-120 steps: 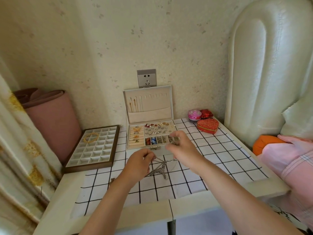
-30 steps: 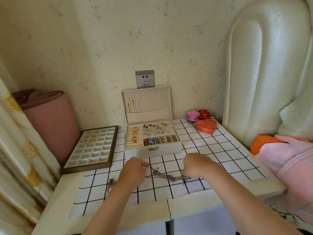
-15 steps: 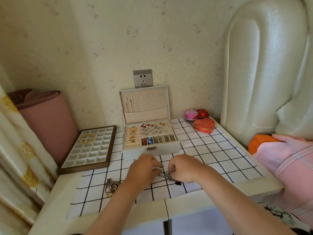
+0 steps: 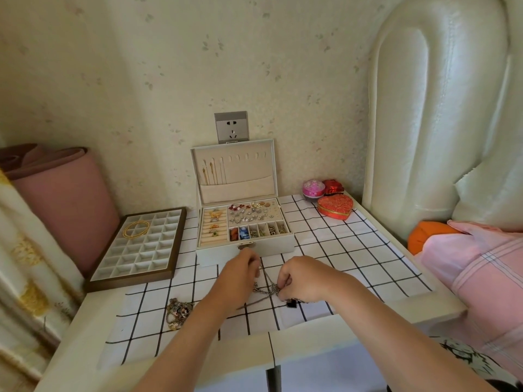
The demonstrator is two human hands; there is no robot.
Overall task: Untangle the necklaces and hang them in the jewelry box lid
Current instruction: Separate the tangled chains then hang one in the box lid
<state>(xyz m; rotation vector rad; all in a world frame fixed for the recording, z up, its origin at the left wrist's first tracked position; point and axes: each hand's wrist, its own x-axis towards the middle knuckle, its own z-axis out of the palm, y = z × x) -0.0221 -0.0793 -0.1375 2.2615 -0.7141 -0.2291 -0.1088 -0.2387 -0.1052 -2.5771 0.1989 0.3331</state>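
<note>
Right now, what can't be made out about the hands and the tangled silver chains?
Head view:
- Tangled silver necklaces: links too fine; the left hand and right hand cover parts of them.
- Thin gold chains in the cream jewelry box lid: too small to count.
- Brownish beaded cluster on the checked cloth: too small to identify.

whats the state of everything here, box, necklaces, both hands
jewelry box: open, lid upright
gold chains: hanging on the lid's left hooks
silver necklaces: tangled, between both hands
left hand: pinching the silver necklaces
right hand: pinching the silver necklaces
beaded bunch: lying loose on the cloth
heart box: closed
</note>
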